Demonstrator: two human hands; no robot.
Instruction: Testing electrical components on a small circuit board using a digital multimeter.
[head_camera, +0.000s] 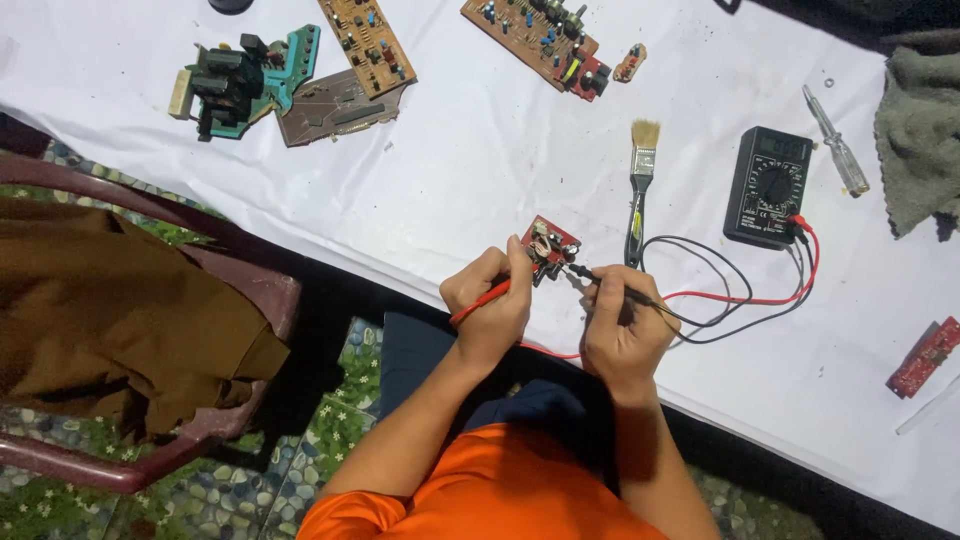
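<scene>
White cloth table (450, 170). Left hand (490, 305) closed on red probe (480, 302); right hand (622, 330) pinches black probe (610, 284). Small red board (549, 246) looks light, stiff, fragile; hold by edges.

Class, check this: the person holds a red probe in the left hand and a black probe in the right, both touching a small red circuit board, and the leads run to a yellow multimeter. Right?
Not quite. The head view shows the multimeter is black, not yellow. The rest holds: left hand with red probe, right hand with black probe, both at the small red circuit board.

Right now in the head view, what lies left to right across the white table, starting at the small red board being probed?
Small red board → paintbrush → black multimeter → clear-handled screwdriver → grey cloth
</scene>
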